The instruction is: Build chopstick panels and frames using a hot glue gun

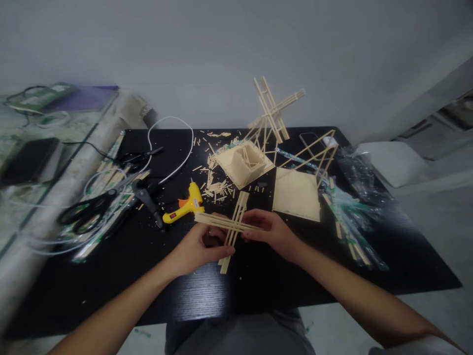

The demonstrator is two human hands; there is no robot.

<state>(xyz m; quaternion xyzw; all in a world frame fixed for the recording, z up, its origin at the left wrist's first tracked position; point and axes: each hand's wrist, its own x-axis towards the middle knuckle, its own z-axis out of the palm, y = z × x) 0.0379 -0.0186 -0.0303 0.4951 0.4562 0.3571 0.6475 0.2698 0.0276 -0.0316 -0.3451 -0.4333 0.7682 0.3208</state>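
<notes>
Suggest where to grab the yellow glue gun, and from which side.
I'd take the handle, coming from the near left: the yellow glue gun lies flat, its handle reaching left while the nozzle points away from the person.

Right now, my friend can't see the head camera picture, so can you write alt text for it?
A person's left hand and right hand hold a cross of thin wooden sticks above a black table. To its left lies a yellow glue gun; farther back, a second stick cross rises above a pale model, with scattered stick bits beside it.
</notes>
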